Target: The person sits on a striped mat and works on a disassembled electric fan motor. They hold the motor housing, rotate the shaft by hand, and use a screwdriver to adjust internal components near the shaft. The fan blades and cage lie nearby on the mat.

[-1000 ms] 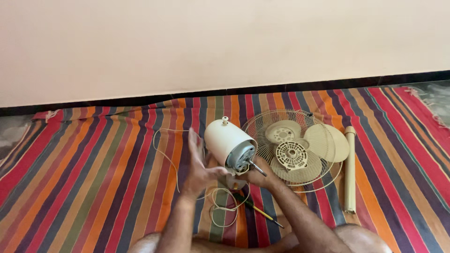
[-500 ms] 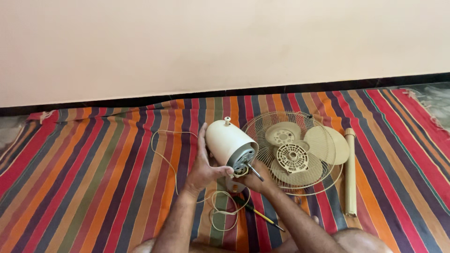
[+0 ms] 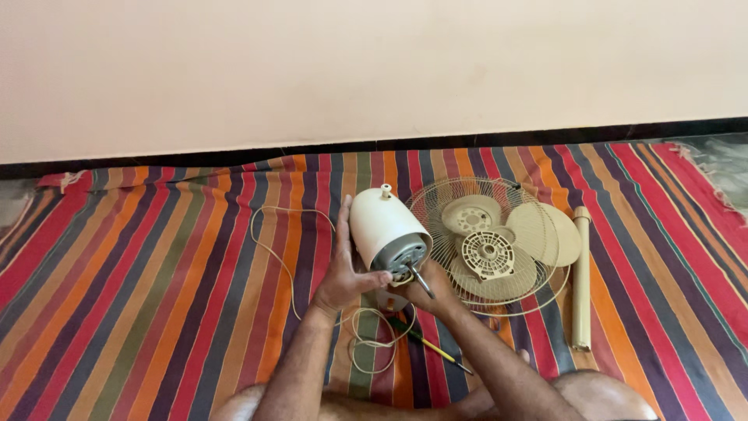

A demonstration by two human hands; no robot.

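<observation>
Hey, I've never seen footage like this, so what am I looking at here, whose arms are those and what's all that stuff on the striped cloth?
There is one picture, from a camera worn on a person's head, looking down at their own two bare hands. They sit on a striped mat by a wall. The left hand grips the side of a cream fan motor housing, whose metal shaft points toward the camera. The right hand supports it from below, near the shaft. Beside it lie a round wire fan guard, cream fan blades and a cream tube. A pale power cord loops over the mat, and a yellow-handled screwdriver lies under the arms.
</observation>
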